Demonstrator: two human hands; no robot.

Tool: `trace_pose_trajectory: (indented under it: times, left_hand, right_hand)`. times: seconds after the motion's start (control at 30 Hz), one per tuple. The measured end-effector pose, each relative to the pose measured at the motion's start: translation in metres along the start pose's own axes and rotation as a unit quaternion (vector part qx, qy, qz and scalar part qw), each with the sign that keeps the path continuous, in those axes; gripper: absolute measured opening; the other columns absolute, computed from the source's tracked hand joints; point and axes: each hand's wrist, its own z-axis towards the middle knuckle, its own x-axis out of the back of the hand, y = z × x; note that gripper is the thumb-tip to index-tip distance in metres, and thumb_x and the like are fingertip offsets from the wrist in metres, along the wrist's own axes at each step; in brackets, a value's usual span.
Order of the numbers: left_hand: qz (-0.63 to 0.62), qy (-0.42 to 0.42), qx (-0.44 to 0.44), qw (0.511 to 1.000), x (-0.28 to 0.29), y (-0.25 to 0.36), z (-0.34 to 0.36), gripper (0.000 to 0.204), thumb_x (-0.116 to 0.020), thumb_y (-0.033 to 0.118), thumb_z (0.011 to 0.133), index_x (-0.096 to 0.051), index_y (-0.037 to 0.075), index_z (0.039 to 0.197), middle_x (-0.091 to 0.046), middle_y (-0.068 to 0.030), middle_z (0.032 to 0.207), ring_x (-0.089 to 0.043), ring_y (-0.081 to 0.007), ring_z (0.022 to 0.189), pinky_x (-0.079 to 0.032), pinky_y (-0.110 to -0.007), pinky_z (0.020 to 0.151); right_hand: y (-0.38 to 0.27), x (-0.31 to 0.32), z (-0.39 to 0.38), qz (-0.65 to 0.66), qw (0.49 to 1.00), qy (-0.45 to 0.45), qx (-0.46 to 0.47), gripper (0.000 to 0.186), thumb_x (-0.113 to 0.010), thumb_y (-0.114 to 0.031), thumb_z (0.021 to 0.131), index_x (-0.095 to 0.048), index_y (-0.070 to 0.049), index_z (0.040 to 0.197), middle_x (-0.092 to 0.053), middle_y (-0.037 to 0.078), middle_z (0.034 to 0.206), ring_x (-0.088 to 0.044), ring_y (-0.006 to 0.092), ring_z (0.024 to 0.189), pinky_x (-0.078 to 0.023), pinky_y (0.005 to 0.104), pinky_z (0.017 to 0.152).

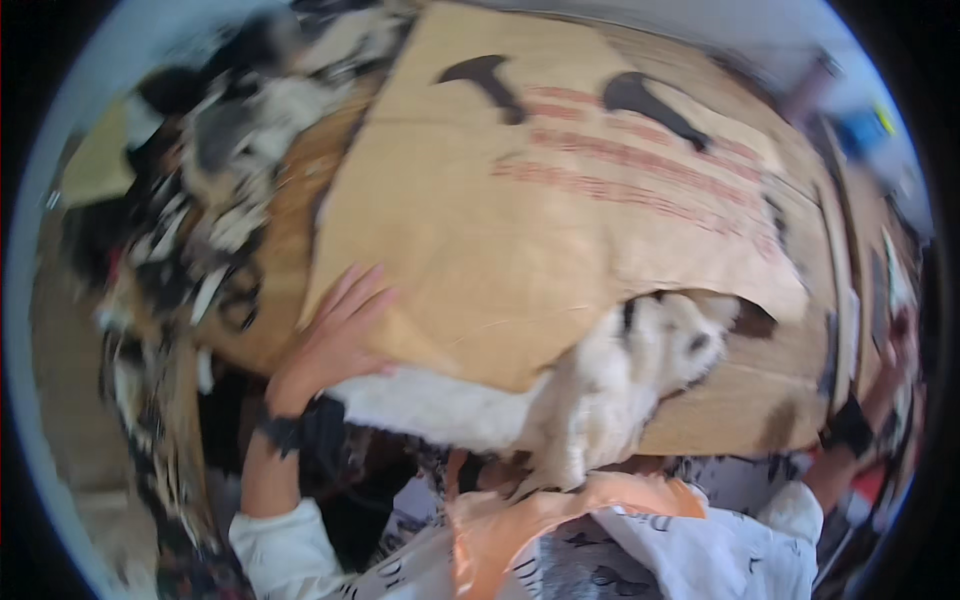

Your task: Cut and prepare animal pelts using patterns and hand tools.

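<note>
Cardboard: a large tan sheet point(560, 220), creased and worn, with dark curved marks and blurred reddish print on its upper face. Its lower edge is ragged, with a torn notch to the right of centre. It fills the middle of the view, tilted, and lies over the fabric below.

Box: more tan cardboard point(770, 390) shows under and right of the sheet, with a flap edge along the right side. Whether sheet and box are one piece cannot be told.

White fabric: a fluffy white bundle point(560, 410) with dark spots bulges out from under the sheet's lower edge and through the notch.

Scrap pile: black, white and tan fabric pieces point(220, 180) are heaped at upper left, beside the sheet; blurred.

Orange strip: a pale orange band point(540, 510) lies below the white fabric, across printed white cloth.

Left hand: point(335, 335) laid flat on the sheet's lower left edge, fingers spread and pointing up and right, palm pressing on the cardboard, not closed round it. A dark band circles the wrist; the white sleeve is pushed back down the forearm.

Right hand: point(895, 355) at the far right rim by the box's side, forearm raised, dark band at the wrist. The fingers are blurred; its grip cannot be told.
</note>
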Motion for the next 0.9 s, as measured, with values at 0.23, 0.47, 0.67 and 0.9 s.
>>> trace_pose_trajectory:
  times: [0.23, 0.47, 0.67, 0.9]
  left_hand:
    - [-0.013, 0.114, -0.072, 0.991, 0.0, -0.051, -0.035, 0.035, -0.044, -0.005, 0.062, -0.062, 0.002, 0.091, -0.062, -0.0176, 0.094, -0.056, -0.0348, 0.096, -0.042, -0.042, 0.088]
    - [0.011, 0.312, 0.035, 0.949, 0.117, -0.118, 0.078, 0.021, -0.048, 0.011, 0.087, -0.055, -0.006, 0.098, -0.06, -0.0138, 0.08, -0.055, -0.0171, 0.074, -0.043, -0.029, 0.069]
    - [0.241, 0.384, 0.147, 0.879, 0.113, -0.236, 0.182, 0.028, -0.055, 0.022, 0.08, -0.058, 0.007, 0.103, -0.061, -0.0155, 0.094, -0.055, -0.0354, 0.093, -0.044, -0.043, 0.078]
    - [0.259, 0.486, 0.036, 0.834, 0.072, -0.066, 0.162, 0.028, -0.055, 0.013, 0.079, -0.058, 0.008, 0.106, -0.061, -0.0098, 0.098, -0.054, -0.0261, 0.097, -0.041, -0.036, 0.085]
  right_hand:
    - [0.03, -0.21, 0.017, -0.074, 0.956, 0.256, 0.12, 0.024, -0.054, -0.007, 0.086, -0.052, 0.0, 0.109, -0.056, 0.004, 0.083, -0.055, 0.0107, 0.072, -0.048, 0.0183, 0.064]
    - [0.031, -0.278, 0.019, -0.143, 0.938, 0.278, 0.149, 0.022, -0.054, -0.007, 0.086, -0.054, -0.001, 0.107, -0.056, 0.004, 0.083, -0.055, 0.0127, 0.074, -0.047, 0.0199, 0.064]
    - [0.061, -0.335, 0.045, -0.273, 0.934, 0.202, 0.111, 0.021, -0.055, -0.009, 0.086, -0.056, 0.0, 0.105, -0.057, 0.003, 0.083, -0.053, 0.0083, 0.074, -0.042, 0.018, 0.063]
    - [0.122, -0.4, 0.094, -0.481, 0.874, 0.023, -0.062, 0.022, -0.054, -0.007, 0.083, -0.061, -0.004, 0.104, -0.056, -0.001, 0.071, -0.049, 0.0051, 0.062, -0.038, 0.0185, 0.055]
